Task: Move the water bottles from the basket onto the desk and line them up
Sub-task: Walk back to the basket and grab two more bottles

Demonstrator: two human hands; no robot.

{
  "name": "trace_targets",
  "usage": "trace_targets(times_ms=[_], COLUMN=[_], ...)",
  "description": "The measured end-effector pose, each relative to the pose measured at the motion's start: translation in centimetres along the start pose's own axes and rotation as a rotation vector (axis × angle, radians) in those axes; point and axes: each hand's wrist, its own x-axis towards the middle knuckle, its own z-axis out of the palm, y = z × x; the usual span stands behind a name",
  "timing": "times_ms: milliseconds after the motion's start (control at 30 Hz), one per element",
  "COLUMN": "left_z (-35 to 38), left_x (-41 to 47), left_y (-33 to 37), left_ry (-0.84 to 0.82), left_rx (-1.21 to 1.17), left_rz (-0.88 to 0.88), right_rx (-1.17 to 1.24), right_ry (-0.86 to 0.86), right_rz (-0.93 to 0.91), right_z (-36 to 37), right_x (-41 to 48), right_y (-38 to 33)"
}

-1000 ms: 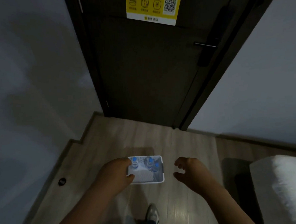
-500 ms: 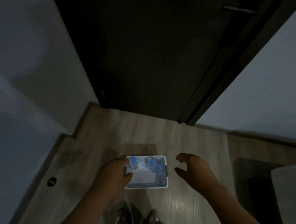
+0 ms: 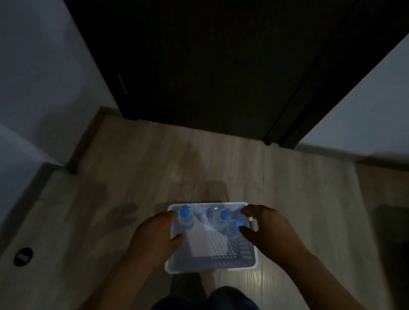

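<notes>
A white perforated basket (image 3: pixel 211 268) sits on the wooden floor just in front of me. Three clear water bottles with blue caps stand upright in it: one at the far left (image 3: pixel 184 212), two at the far right (image 3: pixel 225 215) (image 3: pixel 238 224). My left hand (image 3: pixel 153 240) grips the basket's left wall, thumb inside. My right hand (image 3: pixel 269 232) curls over the right wall, thumb inside beside the nearest right bottle. No desk is in view.
A dark closed door (image 3: pixel 217 59) stands straight ahead between pale walls. A black round floor stop (image 3: pixel 23 256) lies at the left. A dark shape (image 3: pixel 404 239) sits at the right edge. My knees (image 3: pixel 206 304) are right behind the basket.
My right hand moved left from beside the basket onto its right wall. The view dropped lower and closer to the basket. My left hand kept its hold.
</notes>
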Motion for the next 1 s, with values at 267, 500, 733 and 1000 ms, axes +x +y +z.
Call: trace_targets(times_ms=[267, 500, 733, 1000], left_z=[10.7, 13.3, 16.9, 19.9], left_x=[9.8, 12.5, 14.7, 16.3], left_y=[-7.0, -9.4, -10.7, -11.5], left_ry=[0.138, 0.222, 0.243, 0.356], left_rx=[-0.105, -0.033, -0.069, -0.186], left_rz=[0.042, 0.101, 0.288, 0.318], right_rx=[-0.041, -0.007, -0.019, 0.127], right_ry=[0.164, 0.237, 0.295, 0.335], right_rz=[-0.104, -0.180, -0.195, -0.165], right_z=[10.9, 15.1, 18.4, 20.8], right_x=[8.7, 11.1, 12.7, 13.8], right_y=[6.2, 8.5, 11.1, 12.3])
